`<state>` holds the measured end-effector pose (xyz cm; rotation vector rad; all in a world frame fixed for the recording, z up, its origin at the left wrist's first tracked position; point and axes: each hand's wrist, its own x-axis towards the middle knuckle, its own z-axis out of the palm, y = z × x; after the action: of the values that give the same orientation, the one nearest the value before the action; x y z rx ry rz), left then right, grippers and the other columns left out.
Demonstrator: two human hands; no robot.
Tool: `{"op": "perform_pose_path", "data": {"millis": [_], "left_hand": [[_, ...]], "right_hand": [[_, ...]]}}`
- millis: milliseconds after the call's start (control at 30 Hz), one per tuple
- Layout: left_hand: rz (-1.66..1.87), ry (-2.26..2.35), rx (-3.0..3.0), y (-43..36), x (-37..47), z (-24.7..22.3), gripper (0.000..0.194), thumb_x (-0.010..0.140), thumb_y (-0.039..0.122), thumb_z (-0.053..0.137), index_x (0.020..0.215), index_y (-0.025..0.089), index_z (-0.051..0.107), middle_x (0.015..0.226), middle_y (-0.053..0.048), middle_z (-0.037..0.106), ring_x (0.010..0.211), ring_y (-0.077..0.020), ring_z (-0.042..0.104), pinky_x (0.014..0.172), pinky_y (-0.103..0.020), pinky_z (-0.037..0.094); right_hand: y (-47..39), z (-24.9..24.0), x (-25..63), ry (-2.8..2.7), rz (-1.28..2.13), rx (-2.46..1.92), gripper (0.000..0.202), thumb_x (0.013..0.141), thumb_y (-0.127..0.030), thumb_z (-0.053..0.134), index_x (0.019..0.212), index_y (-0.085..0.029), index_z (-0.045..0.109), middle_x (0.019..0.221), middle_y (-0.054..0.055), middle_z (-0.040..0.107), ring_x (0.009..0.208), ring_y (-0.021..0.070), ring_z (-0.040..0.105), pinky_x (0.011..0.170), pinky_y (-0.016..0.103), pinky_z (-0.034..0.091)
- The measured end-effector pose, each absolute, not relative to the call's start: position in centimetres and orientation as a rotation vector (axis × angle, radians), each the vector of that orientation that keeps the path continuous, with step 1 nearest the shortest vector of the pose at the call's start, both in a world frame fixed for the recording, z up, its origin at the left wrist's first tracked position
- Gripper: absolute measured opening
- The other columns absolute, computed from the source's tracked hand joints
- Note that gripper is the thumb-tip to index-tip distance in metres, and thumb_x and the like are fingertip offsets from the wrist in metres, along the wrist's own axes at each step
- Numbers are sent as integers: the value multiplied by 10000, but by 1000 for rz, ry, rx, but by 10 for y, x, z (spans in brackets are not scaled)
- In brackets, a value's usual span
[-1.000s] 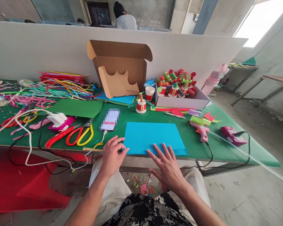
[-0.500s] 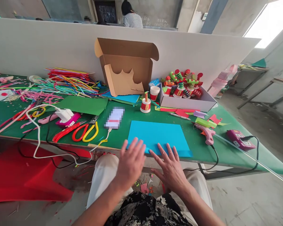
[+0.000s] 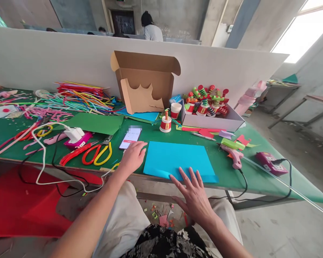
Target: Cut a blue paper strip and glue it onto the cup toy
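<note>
A blue sheet of paper point(image 3: 177, 157) lies at the table's front edge, its near edge slightly curled up. My right hand point(image 3: 195, 195) rests with spread fingers, the tips on the near edge of the sheet. To the sheet's left, my left hand point(image 3: 133, 156) hovers by the lower end of a phone point(image 3: 130, 136) with its screen lit. Its fingers reach out to the right, thumb apart, and nothing shows in them. Behind the sheet stands a decorated paper cup point(image 3: 165, 124) with coiled paper arms and a coiled top.
Scissors point(image 3: 103, 152), red-handled pliers point(image 3: 75, 154), a power socket block point(image 3: 76, 139) and loose cables lie left. A pink glue gun point(image 3: 233, 156) and another socket block point(image 3: 270, 163) lie right. Behind stand an open cardboard box point(image 3: 148, 82) and a box of cup figures point(image 3: 215, 122).
My left hand has moved off the blue sheet, left and up toward the phone. My right hand has stayed on the sheet's near edge. The view has tilted slightly.
</note>
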<state>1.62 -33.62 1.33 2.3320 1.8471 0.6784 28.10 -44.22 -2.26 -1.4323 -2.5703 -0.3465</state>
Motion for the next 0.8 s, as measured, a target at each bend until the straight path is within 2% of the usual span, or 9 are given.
{"op": "perform_pose_path", "data": {"millis": [67,200,267,367,467,533,633,700,800], "left_hand": [[382,1857,2313,-306,24,15,348,934,215,445,1239,167,605,1332,-105,611,1226,-217,557,1058,-339,423],[199,1950,2257,-267,50,17,360,847,306,602,1162,135,637,1258,-187,633,1206,-339,558,982,-428,458],[116,1982,2212,-257,56,19,363,806,357,649,1108,154,651,1188,-187,666,1176,-371,572,933,-450,475],[15,1967,2164,-251,57,23,302,783,412,664,1001,204,670,1075,-136,714,1101,-356,615,887,-436,489],[-32,1901,2174,-252,55,24,171,785,391,653,845,232,677,1039,-87,718,1062,-306,631,867,-381,493],[-17,1869,2203,-255,54,23,168,786,374,648,884,241,676,1146,-79,683,1109,-286,608,875,-350,488],[25,1876,2225,-256,53,20,368,775,412,653,1095,230,639,1306,-117,594,1196,-317,552,898,-368,478],[34,1867,2218,-254,51,18,442,760,428,666,1141,208,625,1277,-142,609,1169,-327,572,886,-370,482],[44,1822,2186,-250,49,16,431,733,416,696,1100,192,656,1157,-141,682,1062,-305,638,830,-332,495]], "right_hand": [[-442,-23,281,-2564,-358,-1431,814,847,-455,674,1538,-364,254,1543,97,396,1390,463,317,1099,641,264],[-443,-24,280,-2564,-351,-1445,857,831,-442,699,1543,-364,228,1541,103,401,1381,464,335,1089,645,274],[-443,-23,279,-2570,-329,-1460,860,823,-445,708,1539,-373,237,1544,98,397,1378,466,341,1087,649,278],[-443,-21,279,-2578,-277,-1474,851,817,-467,711,1530,-392,253,1558,93,373,1386,464,331,1089,659,273],[-444,-20,279,-2577,-224,-1476,832,817,-485,708,1522,-398,275,1561,99,365,1389,459,329,1086,673,269],[-444,-20,279,-2563,-200,-1477,808,821,-499,699,1514,-399,297,1557,96,373,1394,455,324,1088,678,267],[-444,-22,279,-2537,-182,-1463,776,829,-536,674,1505,-411,315,1553,82,382,1400,452,315,1089,682,271],[-445,-24,279,-2528,-182,-1450,763,830,-554,664,1500,-408,329,1548,82,391,1397,458,317,1085,686,279],[-445,-24,279,-2521,-188,-1439,743,832,-548,665,1491,-392,361,1541,97,400,1392,462,325,1077,696,282]]}}
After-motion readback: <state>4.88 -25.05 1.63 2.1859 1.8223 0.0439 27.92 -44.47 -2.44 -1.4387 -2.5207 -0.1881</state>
